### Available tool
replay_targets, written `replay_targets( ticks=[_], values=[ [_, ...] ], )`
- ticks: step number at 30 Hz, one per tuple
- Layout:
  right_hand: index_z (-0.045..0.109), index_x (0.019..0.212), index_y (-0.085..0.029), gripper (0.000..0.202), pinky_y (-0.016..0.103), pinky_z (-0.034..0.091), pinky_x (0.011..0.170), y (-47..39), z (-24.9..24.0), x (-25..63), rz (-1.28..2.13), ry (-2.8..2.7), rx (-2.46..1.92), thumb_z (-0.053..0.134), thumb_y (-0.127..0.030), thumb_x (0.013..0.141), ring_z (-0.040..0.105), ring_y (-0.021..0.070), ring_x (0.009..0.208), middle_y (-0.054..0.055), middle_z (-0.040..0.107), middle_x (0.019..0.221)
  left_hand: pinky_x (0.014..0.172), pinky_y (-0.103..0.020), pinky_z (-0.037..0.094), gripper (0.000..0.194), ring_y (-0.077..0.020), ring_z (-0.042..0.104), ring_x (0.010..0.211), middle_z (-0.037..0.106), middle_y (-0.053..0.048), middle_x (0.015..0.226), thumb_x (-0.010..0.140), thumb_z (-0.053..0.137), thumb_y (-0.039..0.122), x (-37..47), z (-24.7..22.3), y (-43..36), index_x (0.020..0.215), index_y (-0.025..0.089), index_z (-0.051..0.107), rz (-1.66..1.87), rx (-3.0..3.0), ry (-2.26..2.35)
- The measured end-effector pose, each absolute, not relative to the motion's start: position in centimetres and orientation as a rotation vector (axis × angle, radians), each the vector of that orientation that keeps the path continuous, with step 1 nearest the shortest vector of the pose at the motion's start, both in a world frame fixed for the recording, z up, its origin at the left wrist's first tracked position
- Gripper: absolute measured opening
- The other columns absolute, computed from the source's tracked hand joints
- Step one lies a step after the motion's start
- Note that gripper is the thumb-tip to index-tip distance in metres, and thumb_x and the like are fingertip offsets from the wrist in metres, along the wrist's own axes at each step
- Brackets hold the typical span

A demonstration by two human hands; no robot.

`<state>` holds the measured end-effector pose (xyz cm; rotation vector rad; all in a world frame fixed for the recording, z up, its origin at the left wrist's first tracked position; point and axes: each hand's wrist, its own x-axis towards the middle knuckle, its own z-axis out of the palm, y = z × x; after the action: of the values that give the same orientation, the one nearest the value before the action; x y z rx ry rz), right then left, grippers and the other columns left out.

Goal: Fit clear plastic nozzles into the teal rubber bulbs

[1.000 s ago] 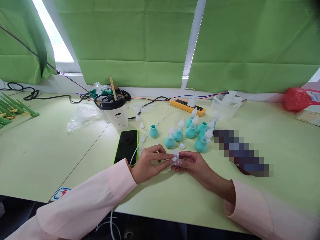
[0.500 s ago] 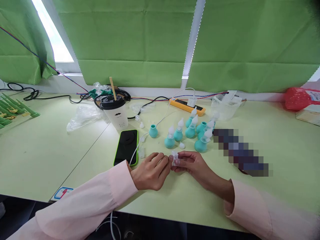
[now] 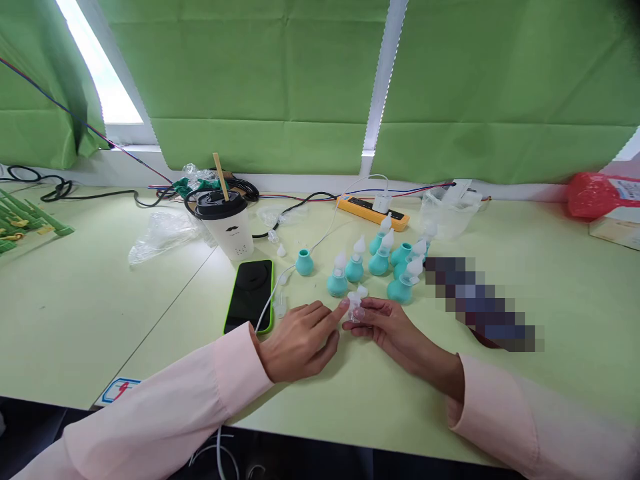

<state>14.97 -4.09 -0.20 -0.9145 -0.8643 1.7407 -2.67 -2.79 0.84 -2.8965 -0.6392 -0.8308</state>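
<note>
My right hand (image 3: pixel 387 327) pinches a small clear plastic piece (image 3: pixel 355 308) between thumb and fingers, just above the table. My left hand (image 3: pixel 305 340) has its index finger stretched out to the left edge of that piece; its thumb is apart and it grips nothing. Beyond the hands stand several teal squeeze bulbs (image 3: pixel 337 285), most with translucent pointed tips fitted on top. One open-necked teal bulb (image 3: pixel 304 263) has no tip. A loose translucent tip (image 3: pixel 362 291) lies just behind the held piece, and a clear plastic part (image 3: pixel 280 305) lies left of my left hand.
A phone in a green case (image 3: pixel 250 293) lies left, crossed by a white cable. Behind it are a lidded paper cup (image 3: pixel 233 233) with a straw and a plastic bag (image 3: pixel 163 237). An orange power strip (image 3: pixel 367 212) and a clear tub (image 3: pixel 447 217) stand at the back. A blurred dark object (image 3: pixel 480 300) lies right.
My left hand's curled fingers have loosened, and its index finger now points straight at the clear piece. The piece stands more upright in my right hand. The view has shifted slightly.
</note>
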Motion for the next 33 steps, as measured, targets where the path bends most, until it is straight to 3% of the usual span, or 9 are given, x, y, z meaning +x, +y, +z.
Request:
replay_targets(
  ticks=[4, 9, 16, 21, 25, 28, 33],
  values=[
    [0.065, 0.074, -0.016, 0.013, 0.017, 0.050, 0.056, -4.0, -0.3, 15.1, 1.752, -0.857, -0.913, 0.068, -0.020, 0.062, 0.063, 0.0114, 0.063, 0.000, 0.066, 0.068, 0.056, -0.027, 0.043, 0.046, -0.0144, 0.048, 0.063, 0.055, -0.005, 0.070, 0.079, 0.035, 0.010, -3.0, 0.6, -2.4, 0.125, 0.011, 0.026, -1.058, -2.936, -0.676],
    [0.065, 0.074, -0.015, 0.011, 0.016, 0.049, 0.057, -4.0, -0.3, 15.1, 1.759, -0.899, -0.896, 0.067, -0.020, 0.064, 0.062, 0.0093, 0.061, 0.000, 0.065, 0.069, 0.052, -0.026, 0.040, 0.045, -0.0148, 0.047, 0.064, 0.055, -0.006, 0.074, 0.076, 0.038, 0.008, -3.1, 0.4, -2.3, 0.121, 0.015, 0.034, -1.023, -2.892, -0.574],
    [0.064, 0.070, -0.015, 0.012, 0.018, 0.049, 0.057, -3.9, -0.5, 15.1, 1.749, -0.872, -0.938, 0.069, -0.020, 0.060, 0.062, 0.0097, 0.060, 0.000, 0.066, 0.070, 0.046, -0.024, 0.035, 0.039, -0.0132, 0.043, 0.053, 0.051, -0.002, 0.059, 0.075, 0.036, 0.008, -2.9, 0.7, -2.5, 0.113, 0.010, 0.043, -0.893, -3.024, -0.583],
    [0.064, 0.070, -0.015, 0.013, 0.021, 0.049, 0.058, -4.0, -0.3, 14.9, 1.735, -0.896, -0.945, 0.070, -0.021, 0.059, 0.063, 0.0113, 0.061, 0.001, 0.066, 0.071, 0.048, -0.023, 0.039, 0.033, -0.0117, 0.047, 0.054, 0.054, -0.003, 0.060, 0.076, 0.038, 0.010, -2.8, 1.0, -2.8, 0.106, 0.011, 0.050, -1.079, -3.146, -0.591],
    [0.063, 0.071, -0.018, 0.018, 0.025, 0.049, 0.062, -4.3, -0.2, 14.5, 1.691, -0.938, -0.915, 0.072, -0.019, 0.055, 0.061, 0.0122, 0.064, -0.001, 0.065, 0.070, 0.055, -0.023, 0.045, 0.016, -0.0101, 0.053, 0.057, 0.059, -0.004, 0.063, 0.075, 0.051, 0.020, -2.5, 1.3, -2.7, 0.085, 0.012, 0.061, -1.568, -3.266, -0.990],
    [0.065, 0.074, -0.018, 0.025, 0.027, 0.048, 0.062, -4.5, -0.4, 14.4, 1.625, -1.043, -0.925, 0.074, -0.022, 0.051, 0.059, 0.0127, 0.063, -0.001, 0.064, 0.067, 0.057, -0.024, 0.047, 0.017, -0.0106, 0.055, 0.059, 0.060, -0.004, 0.065, 0.069, 0.061, 0.027, -2.2, 1.4, -2.2, 0.072, 0.011, 0.059, -1.788, -3.408, -1.522],
    [0.068, 0.073, -0.018, 0.024, 0.030, 0.046, 0.068, -4.5, -0.5, 14.7, 1.594, -1.206, -0.955, 0.073, -0.025, 0.051, 0.059, 0.0142, 0.065, 0.001, 0.067, 0.068, 0.052, -0.023, 0.049, 0.025, -0.0104, 0.053, 0.064, 0.053, -0.002, 0.071, 0.064, 0.065, 0.028, -2.2, 1.4, -1.7, 0.076, 0.011, 0.050, -1.866, -3.907, -1.753]
  ],
)
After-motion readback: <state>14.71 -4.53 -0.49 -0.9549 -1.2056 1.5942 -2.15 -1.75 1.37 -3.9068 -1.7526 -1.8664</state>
